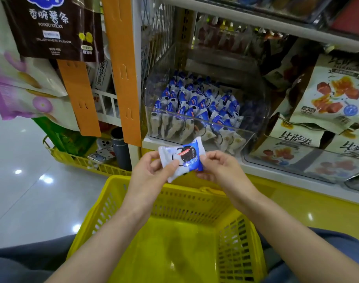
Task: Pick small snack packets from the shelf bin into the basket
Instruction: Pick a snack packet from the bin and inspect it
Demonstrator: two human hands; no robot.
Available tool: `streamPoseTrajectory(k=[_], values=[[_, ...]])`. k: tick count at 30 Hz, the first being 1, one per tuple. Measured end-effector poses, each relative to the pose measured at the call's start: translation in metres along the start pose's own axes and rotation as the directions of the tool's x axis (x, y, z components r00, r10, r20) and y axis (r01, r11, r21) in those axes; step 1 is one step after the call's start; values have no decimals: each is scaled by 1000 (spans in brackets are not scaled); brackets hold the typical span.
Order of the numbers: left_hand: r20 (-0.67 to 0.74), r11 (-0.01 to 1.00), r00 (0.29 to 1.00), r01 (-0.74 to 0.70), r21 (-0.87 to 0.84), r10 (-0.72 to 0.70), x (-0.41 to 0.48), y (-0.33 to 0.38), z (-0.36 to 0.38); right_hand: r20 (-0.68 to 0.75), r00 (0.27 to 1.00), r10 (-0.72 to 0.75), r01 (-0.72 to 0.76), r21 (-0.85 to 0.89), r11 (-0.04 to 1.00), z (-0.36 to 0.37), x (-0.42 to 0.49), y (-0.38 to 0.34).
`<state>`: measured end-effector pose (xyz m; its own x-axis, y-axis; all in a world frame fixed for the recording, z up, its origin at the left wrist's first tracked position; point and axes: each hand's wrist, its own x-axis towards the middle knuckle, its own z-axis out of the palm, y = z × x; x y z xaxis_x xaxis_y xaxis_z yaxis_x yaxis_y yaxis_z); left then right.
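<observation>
A small blue-and-white snack packet [183,158] is held up between both hands, just in front of the shelf edge. My left hand [152,172] pinches its left end and my right hand [219,166] pinches its right end. Behind it, a clear plastic shelf bin [254,111] holds several more of the same blue-and-white packets [197,107]. Below my hands sits a yellow plastic basket [241,242] with nothing visible inside.
Larger beige snack bags [329,99] fill the bins to the right. Orange hanging strips [121,64] and a dark potato-stick bag [54,27] hang at the left. A yellow low rack [82,160] stands on the glossy floor [21,190].
</observation>
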<state>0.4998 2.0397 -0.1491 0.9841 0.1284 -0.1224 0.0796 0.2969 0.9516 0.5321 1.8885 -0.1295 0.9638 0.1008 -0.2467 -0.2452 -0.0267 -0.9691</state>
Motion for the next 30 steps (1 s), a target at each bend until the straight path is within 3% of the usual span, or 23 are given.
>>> streamPoseTrajectory(k=[3, 5, 7, 10, 16, 22, 24, 27, 30], values=[[-95, 995, 993, -66, 77, 73, 3, 1, -5, 136, 979, 151, -128, -165, 978, 6, -3, 6], [-117, 985, 987, -93, 148, 111, 4, 1, -8, 133, 987, 89, -18, -460, 888, 7, -5, 12], [-81, 965, 986, -122, 231, 144, 3, 1, -10, 149, 985, -86, 163, -653, 740, 8, -9, 14], [16, 945, 992, -127, 300, 128, -1, 0, -10, 221, 951, -218, 309, -611, 729, 8, -13, 9], [20, 933, 993, -115, 341, 115, -3, 0, -7, 233, 943, -237, 328, -531, 781, 10, -14, 10], [110, 919, 993, -74, 388, 34, -6, 1, -7, 204, 917, -342, 396, -551, 735, 8, -16, 7], [111, 929, 993, -10, 371, -34, -6, 2, -7, 237, 897, -374, 440, -570, 694, 8, -18, 8], [128, 941, 984, 76, 329, -124, -6, 4, -6, 305, 828, -469, 541, -651, 531, 10, -22, 11], [130, 933, 988, 36, 358, -88, -6, 4, -6, 271, 804, -530, 541, -703, 461, 10, -23, 12]])
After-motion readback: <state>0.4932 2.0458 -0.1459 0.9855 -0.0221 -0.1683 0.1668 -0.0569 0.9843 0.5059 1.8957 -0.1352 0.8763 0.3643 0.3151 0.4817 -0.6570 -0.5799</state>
